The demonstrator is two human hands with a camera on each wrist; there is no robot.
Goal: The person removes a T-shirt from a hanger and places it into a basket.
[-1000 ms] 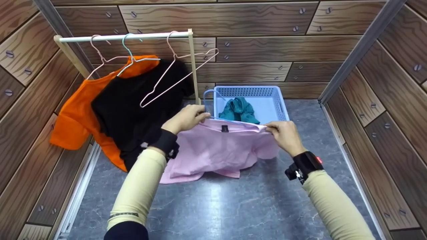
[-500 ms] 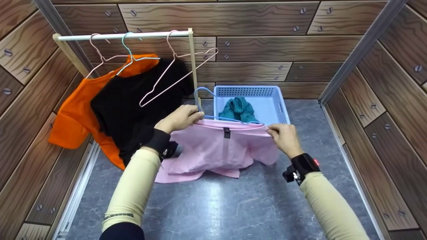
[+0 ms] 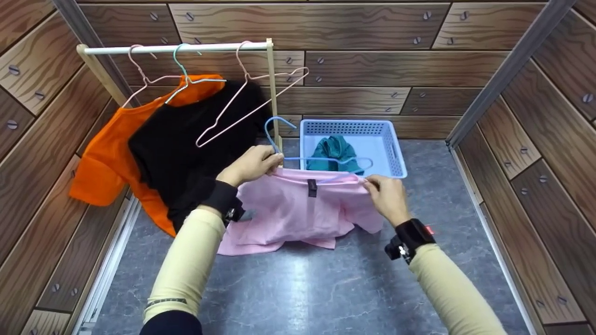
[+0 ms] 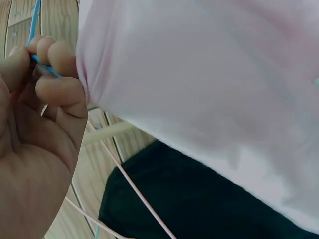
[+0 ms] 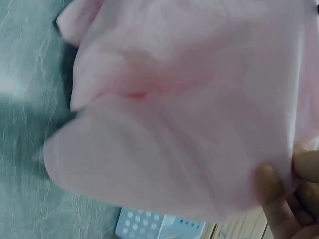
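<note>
A blue wire hanger (image 3: 269,135) is pinched at the base of its hook by my left hand (image 3: 251,164). The same hand grips the left part of the neckline of a pink shirt (image 3: 302,216). In the left wrist view, the hanger wire (image 4: 34,25) passes between thumb and fingers. My right hand (image 3: 389,197) pinches the right part of the neckline, seen also in the right wrist view by its fingers (image 5: 271,186). The hanger's right arm stands above the neckline; its lower bar slants down into the shirt. A dark label (image 3: 312,188) hangs at the collar.
At left, a rack (image 3: 163,48) carries an orange shirt (image 3: 100,167), a black shirt (image 3: 186,149) and a bare pink hanger (image 3: 219,121). Behind the pink shirt sits a blue basket (image 3: 396,153) with a teal garment (image 3: 333,146). Wood-patterned walls surround the grey floor (image 3: 298,293).
The hanger's hook has shifted left, and its right arm has come up above the neckline. My right hand dipped slightly and moved left. The neckline stays stretched between both hands.
</note>
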